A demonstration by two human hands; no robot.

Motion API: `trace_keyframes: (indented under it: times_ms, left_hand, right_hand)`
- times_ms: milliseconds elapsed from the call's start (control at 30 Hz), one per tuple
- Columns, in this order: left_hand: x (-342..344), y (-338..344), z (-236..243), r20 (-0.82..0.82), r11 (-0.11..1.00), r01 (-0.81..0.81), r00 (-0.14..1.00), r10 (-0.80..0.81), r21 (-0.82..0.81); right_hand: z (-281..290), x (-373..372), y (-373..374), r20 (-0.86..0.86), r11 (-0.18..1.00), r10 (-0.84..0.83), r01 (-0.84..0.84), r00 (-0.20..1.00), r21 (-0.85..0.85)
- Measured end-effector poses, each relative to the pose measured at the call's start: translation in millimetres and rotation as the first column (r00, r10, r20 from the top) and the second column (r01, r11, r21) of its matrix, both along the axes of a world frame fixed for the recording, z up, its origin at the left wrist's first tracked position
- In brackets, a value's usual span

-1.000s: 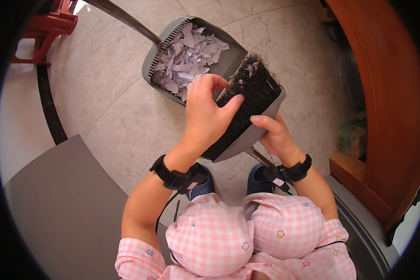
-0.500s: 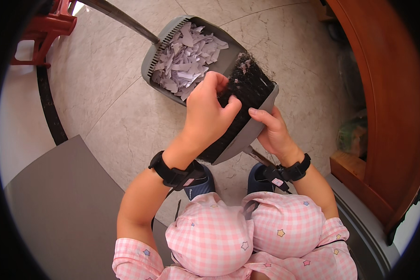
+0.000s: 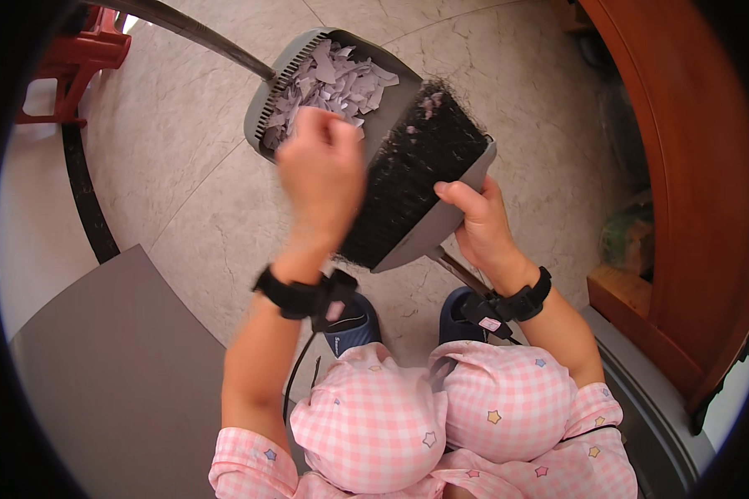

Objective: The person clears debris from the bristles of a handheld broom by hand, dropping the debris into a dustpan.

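Note:
My right hand [image 3: 487, 226] grips the grey head of a broom [image 3: 416, 179], thumb on top, with its black bristles turned up. Bits of pale fluff cling near the far tip of the bristles. Left of the broom, my left hand [image 3: 320, 170] hovers over a grey dustpan [image 3: 384, 115], its fingers drawn together in a pinch and blurred by motion; anything between them is too small to make out. A heap of torn white paper scraps [image 3: 341, 79] lies in the pan, partly hidden by that hand. Toothed notches line the pan's back edge, where its long handle [image 3: 200, 33] joins.
A red plastic stool [image 3: 79, 62] stands at the far left. Near left is a grey flat panel [image 3: 116, 366]. A reddish-brown wooden cabinet [image 3: 682, 166] rises on the right, with bagged items beside it. My feet in blue shoes [image 3: 354, 328] rest on the marbled floor [image 3: 183, 150].
My left hand has left the bristles and moved left, over the paper in the dustpan. The broom is still in my right hand, shifted slightly left and away.

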State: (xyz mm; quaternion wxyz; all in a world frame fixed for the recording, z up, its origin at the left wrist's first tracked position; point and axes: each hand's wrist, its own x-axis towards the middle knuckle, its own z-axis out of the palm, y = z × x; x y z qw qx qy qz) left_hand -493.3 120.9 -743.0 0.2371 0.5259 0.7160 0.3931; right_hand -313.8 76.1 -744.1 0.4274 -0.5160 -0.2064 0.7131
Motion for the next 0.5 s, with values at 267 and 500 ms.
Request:
trace_keyframes:
  times_ms: [267,500]
  left_hand:
    - [-21,-9,11,0.342,0.959,0.282,0.905,-0.252,-0.039]
    - [-3,-4,3,0.41,0.952,0.305,0.867,-0.283,0.011]
  right_hand:
    - [-11,13,0,-0.036,0.994,-0.051,0.048,0.998,-0.094]
    - [-10,4,3,-0.107,0.997,-0.04,0.034,0.993,-0.066]
